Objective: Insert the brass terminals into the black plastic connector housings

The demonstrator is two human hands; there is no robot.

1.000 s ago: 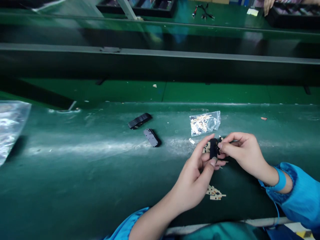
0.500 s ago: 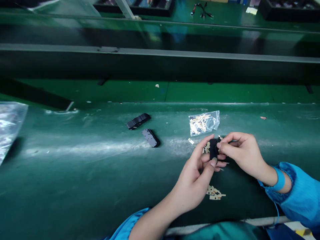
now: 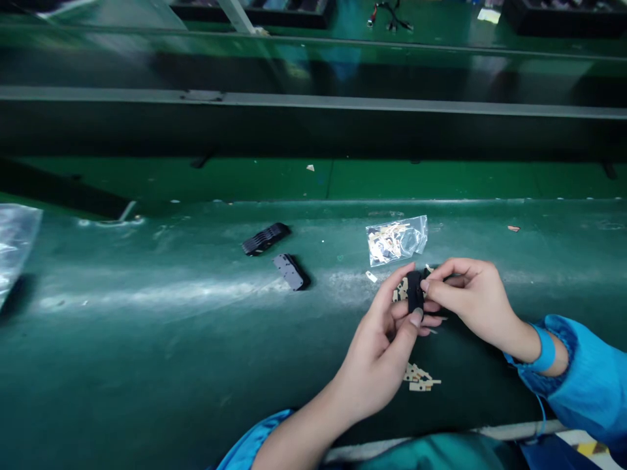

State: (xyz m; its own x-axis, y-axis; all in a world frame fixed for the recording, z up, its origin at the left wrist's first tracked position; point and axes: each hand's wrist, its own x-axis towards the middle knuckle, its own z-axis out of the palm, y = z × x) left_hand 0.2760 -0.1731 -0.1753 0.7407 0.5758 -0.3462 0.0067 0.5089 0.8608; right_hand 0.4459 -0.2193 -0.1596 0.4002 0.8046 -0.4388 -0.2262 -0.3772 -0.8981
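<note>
Above the tabletop (image 3: 147,365), a part (image 3: 415,290) is held in the left hand (image 3: 379,356), met by the right hand (image 3: 473,300) from the right, with a bag of pieces (image 3: 392,241) laid behind, a loose pile (image 3: 420,378) set in front, and, farther left, a rear block (image 3: 266,239) placed behind a front block (image 3: 289,269).

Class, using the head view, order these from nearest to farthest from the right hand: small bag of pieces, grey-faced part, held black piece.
1. Held black piece: touching the right hand.
2. Small bag of pieces: beyond it, leftward.
3. Grey-faced part: farther left.
</note>
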